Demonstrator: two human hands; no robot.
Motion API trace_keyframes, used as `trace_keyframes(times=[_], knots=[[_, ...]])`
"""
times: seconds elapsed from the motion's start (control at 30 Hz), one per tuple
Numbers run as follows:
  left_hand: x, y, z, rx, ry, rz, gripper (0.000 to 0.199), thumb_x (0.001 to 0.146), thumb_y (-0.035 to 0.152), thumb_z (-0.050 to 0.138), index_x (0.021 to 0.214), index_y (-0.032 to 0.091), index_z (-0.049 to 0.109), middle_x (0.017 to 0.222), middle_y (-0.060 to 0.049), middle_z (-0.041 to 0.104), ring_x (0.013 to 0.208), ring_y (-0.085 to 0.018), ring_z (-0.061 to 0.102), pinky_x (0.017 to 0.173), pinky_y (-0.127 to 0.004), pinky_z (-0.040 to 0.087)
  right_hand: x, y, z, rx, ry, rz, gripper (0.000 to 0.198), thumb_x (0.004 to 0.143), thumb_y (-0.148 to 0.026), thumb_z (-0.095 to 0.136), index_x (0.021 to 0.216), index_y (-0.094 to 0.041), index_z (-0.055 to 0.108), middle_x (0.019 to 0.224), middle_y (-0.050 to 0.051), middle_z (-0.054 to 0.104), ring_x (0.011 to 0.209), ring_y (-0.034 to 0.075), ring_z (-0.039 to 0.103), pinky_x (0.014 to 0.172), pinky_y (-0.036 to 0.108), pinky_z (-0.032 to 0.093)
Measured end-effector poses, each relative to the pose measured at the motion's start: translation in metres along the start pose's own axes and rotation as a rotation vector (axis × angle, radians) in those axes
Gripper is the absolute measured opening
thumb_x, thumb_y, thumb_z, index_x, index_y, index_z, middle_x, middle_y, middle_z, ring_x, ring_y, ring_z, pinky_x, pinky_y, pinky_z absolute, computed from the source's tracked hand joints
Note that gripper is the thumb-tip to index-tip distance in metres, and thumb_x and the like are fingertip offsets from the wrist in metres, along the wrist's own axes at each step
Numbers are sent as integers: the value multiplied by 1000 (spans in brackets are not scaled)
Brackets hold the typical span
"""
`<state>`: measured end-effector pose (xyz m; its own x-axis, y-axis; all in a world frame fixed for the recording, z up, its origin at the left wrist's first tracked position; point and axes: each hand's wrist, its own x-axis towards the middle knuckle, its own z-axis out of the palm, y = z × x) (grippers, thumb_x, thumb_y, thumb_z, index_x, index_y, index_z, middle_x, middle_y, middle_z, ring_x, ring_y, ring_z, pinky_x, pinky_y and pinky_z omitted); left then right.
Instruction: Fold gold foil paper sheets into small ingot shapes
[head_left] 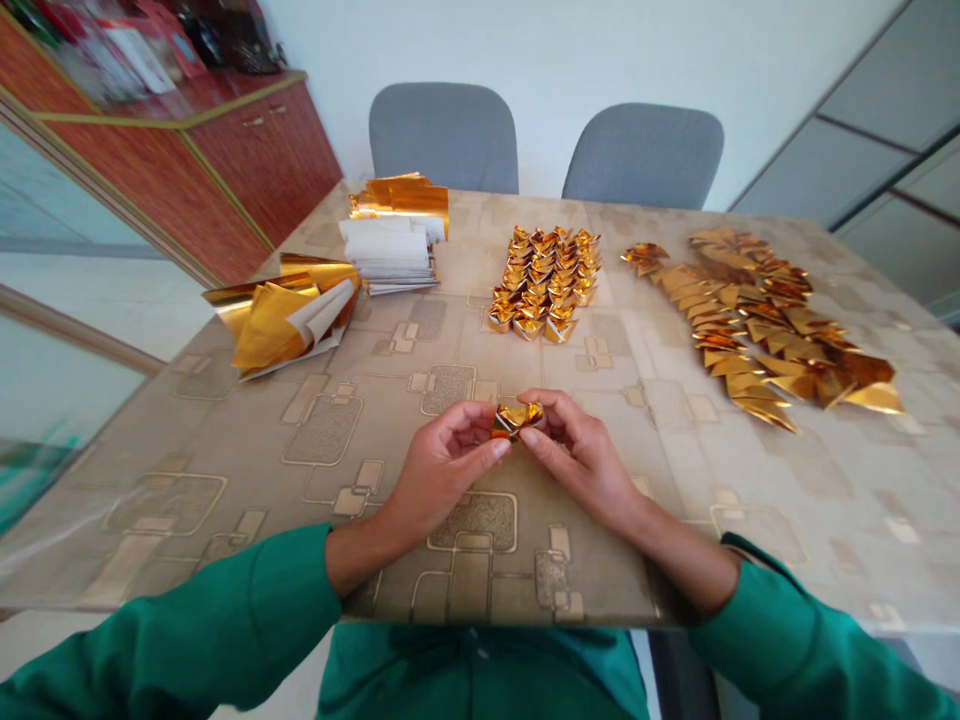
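Observation:
A small folded gold paper ingot (519, 416) is held between my two hands, just above the near part of the table. My left hand (442, 460) pinches its left end, thumb in front and fingers behind. At the other end, my right hand (581, 450) grips it the same way. Beyond them stand several finished gold paper ingots (546, 280), packed in rows. To the right lie overlapping lines of flat folded gold paper pieces (772, 320).
On the left are loose gold paper sheets (281, 315) and a stack of white-backed paper (394, 250). A patterned cloth (322, 430) covers the table. Two grey chairs (444, 135) stand at the far side, and a wooden cabinet (255, 150) is at the left.

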<state>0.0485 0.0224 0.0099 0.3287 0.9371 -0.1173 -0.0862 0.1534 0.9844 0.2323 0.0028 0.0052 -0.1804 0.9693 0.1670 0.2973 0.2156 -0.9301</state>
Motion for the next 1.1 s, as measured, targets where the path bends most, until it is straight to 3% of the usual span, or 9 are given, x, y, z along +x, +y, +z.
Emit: trace_keyframes(times=[0.13, 0.3, 0.5, 0.77, 1.1], knots=[[0, 0, 1, -34, 6, -12, 30, 75, 29, 76, 99, 15, 62, 90, -3, 69, 72, -12, 64, 70, -27, 55, -1, -1, 1, -8, 10, 10, 26, 95, -30, 54, 119, -23, 47, 68, -6, 52, 58, 11, 47, 55, 23, 36], [1, -1, 1, -41, 15, 5, 30, 75, 27, 76, 99, 15, 61, 88, -2, 68, 71, -12, 64, 70, -26, 56, -2, -5, -1, -2, 22, -33, 5, 94, -26, 54, 92, -21, 52, 67, -6, 48, 57, 9, 43, 53, 22, 33], [0, -2, 0, 40, 40, 59, 30, 75, 25, 77, 100, 16, 63, 91, -2, 69, 77, -12, 65, 73, -24, 55, 0, -8, 0, -48, 48, -6, 16, 89, -23, 55, 74, -20, 49, 64, -5, 48, 55, 8, 42, 51, 21, 33], [-2, -6, -1, 163, 29, 113, 23, 78, 24, 74, 98, 17, 66, 91, -3, 72, 80, -13, 67, 73, -24, 54, -2, -6, 8, -41, 122, 28, 20, 85, -25, 59, 72, -21, 44, 61, -7, 44, 51, 7, 40, 48, 21, 31], [0, -6, 0, 126, 24, 89, 25, 76, 24, 75, 98, 16, 64, 92, -3, 72, 80, -13, 67, 74, -25, 55, -3, -4, 8, -44, 113, -9, 13, 87, -23, 58, 78, -21, 50, 60, -7, 48, 50, 7, 42, 47, 20, 31]])
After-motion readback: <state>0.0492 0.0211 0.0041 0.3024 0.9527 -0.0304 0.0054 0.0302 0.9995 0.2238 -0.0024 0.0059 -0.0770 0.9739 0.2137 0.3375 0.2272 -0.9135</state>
